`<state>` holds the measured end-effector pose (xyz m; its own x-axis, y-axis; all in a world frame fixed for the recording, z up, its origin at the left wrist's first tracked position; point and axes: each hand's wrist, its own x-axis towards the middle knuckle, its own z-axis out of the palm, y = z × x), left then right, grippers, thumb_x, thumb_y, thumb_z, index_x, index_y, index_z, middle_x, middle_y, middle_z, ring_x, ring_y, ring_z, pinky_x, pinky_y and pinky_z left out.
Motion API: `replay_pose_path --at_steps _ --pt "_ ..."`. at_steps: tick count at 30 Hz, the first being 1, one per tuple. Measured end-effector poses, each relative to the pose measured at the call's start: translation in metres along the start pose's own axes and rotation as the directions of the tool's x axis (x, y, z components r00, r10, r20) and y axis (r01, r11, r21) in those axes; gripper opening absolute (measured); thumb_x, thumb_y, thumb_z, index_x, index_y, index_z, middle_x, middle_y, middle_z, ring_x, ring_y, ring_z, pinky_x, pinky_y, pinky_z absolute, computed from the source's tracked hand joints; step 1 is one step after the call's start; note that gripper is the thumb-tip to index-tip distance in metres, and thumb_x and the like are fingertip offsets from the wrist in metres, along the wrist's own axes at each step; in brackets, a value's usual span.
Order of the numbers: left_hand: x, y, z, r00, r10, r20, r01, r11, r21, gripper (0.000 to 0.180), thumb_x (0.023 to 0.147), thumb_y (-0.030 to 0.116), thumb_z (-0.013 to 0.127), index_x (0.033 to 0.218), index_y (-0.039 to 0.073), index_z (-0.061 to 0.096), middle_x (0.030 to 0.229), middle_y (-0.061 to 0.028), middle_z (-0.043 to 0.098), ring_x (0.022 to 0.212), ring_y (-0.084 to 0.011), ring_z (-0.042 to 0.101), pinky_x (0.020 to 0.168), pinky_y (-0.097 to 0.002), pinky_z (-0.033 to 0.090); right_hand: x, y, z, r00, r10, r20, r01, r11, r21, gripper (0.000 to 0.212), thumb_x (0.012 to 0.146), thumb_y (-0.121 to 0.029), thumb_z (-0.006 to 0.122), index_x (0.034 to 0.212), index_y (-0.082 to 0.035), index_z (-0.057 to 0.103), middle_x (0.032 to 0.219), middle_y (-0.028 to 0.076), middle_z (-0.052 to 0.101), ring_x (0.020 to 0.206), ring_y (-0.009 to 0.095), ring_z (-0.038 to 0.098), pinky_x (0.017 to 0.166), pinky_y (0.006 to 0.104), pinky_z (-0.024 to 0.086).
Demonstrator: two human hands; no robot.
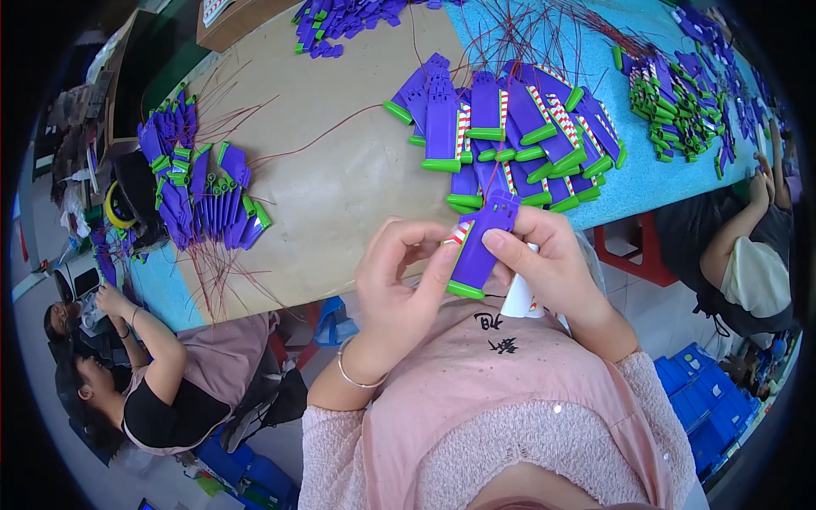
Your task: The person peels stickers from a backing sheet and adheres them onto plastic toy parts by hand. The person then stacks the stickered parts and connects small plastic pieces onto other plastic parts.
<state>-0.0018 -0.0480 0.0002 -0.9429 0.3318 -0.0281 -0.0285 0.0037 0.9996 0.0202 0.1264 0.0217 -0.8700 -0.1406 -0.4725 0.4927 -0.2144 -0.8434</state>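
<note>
Purple part with a green end is gripped between my 2 hands, in front of my apron, near the table's close edge. Around it, clock-face style, with 12 o'clock straight ahead of me: at 8 o'clock a seated co-worker bends an arm toward the table. Between 9 and 10 o'clock lies a pile of purple and green parts with thin red wires. A blue stool is nearer, at 8 o'clock, and smaller purple pieces lie at 11.

My left hand has its thumb and finger nearly closed at a red-and-white strip along the part's left side; I cannot tell if the strip is fully stuck down. White paper hangs under my right hand, whose thumb presses the part's purple face in a narrow grip. Between 12 and 1 o'clock sits a pile of striped parts. Farther right come a red stool at 3, another heap at 2 and blue boxes at 4.
</note>
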Motion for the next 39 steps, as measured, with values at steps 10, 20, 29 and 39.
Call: replay_pose_path --at_steps 10,20,29,39 --pt "-0.002 0.003 0.012 0.997 0.065 -0.045 -0.059 0.990 0.129 0.019 0.083 0.005 0.056 0.100 -0.003 0.052 0.088 -0.0089 0.057 0.077 -0.0137 0.057 0.064 -0.0243 0.047 -0.004 0.000 0.001 0.965 -0.256 0.057 0.261 0.954 -0.146 0.016 0.088 -0.010 0.054 0.096 0.002 0.062 0.073 0.004 0.061 0.062 0.007 0.055 0.057 0.0222 0.045" --pt "0.000 -0.005 0.005 0.971 0.238 0.006 -0.237 0.962 0.134 0.024 0.081 0.012 0.062 0.095 -0.001 0.047 0.087 -0.0115 0.052 0.071 -0.0173 0.052 0.063 -0.0263 0.043 -0.003 0.003 -0.004 0.966 -0.236 0.102 0.224 0.968 0.113 0.021 0.084 -0.004 0.058 0.102 -0.001 0.047 0.083 0.006 0.059 0.064 0.008 0.057 0.058 0.0198 0.044" --pt "0.004 0.004 0.018 0.975 0.219 0.033 -0.219 0.934 0.282 0.027 0.075 0.001 0.055 0.100 -0.002 0.048 0.092 -0.0144 0.050 0.083 -0.0248 0.051 0.075 -0.0310 0.042 0.004 0.011 -0.006 0.939 -0.344 -0.011 0.345 0.937 0.050 0.022 0.083 -0.002 0.058 0.101 -0.002 0.046 0.094 0.006 0.056 0.074 0.006 0.056 0.058 0.0183 0.043" --pt "0.058 -0.015 0.019 0.924 0.335 0.186 -0.344 0.510 0.789 0.048 0.075 0.010 0.064 0.120 -0.001 0.048 0.119 -0.0249 0.046 0.110 -0.0407 0.044 0.092 -0.0439 0.037 -0.002 0.007 -0.027 0.988 -0.134 0.073 0.123 0.982 0.143 0.025 0.088 -0.013 0.053 0.110 -0.004 0.050 0.066 -0.004 0.050 0.055 0.000 0.042 0.047 0.0160 0.030"
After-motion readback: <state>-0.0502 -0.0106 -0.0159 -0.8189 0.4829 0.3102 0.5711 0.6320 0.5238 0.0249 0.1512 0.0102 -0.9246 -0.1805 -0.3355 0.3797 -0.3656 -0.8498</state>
